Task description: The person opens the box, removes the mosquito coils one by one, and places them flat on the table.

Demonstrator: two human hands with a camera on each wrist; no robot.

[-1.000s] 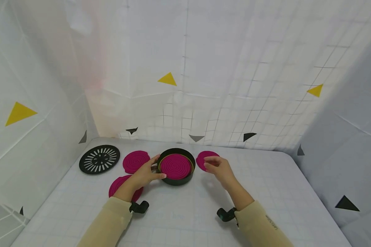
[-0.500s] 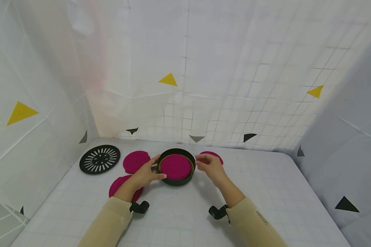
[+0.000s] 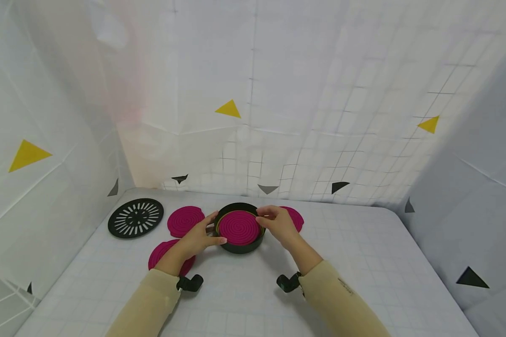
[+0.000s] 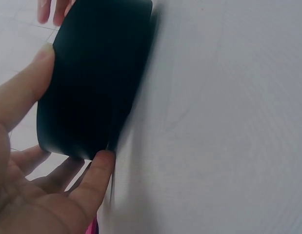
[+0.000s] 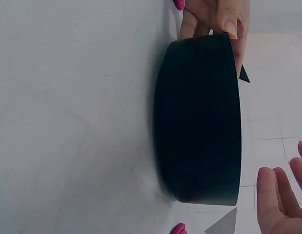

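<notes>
Two hands are working at a round black container [image 3: 239,249] on the table [image 3: 236,304] — left hand [image 3: 197,239] is gripping its side, thumb and fingers curling round; right hand [image 3: 280,225] is hovering at the right rim, fingers loosely parted, holding nothing — pink spiral disc [image 3: 239,228] is lying inside.

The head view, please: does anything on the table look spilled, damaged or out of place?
Nothing stands out: a magenta spiral disc lies inside the round black holder; no spill or damage shows.
</notes>
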